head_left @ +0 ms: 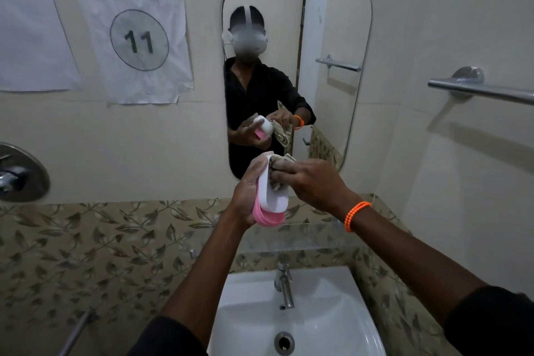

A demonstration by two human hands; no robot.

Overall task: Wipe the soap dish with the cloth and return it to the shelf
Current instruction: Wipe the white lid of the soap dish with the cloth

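Soap dish (pixel 273 196), white over pink: upright at frame centre, gripped by left hand (pixel 245 196) at its 9 o'clock. Right hand (pixel 312 185), at 3 o'clock, presses bunched cloth (pixel 277 166) inside it.

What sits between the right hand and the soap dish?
Head view: the cloth, gripped by the right hand and pressed against the soap dish held in the left hand.

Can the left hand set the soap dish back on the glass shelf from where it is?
Probably yes: the left hand grips the soap dish just above the glass shelf, with nothing visible between.
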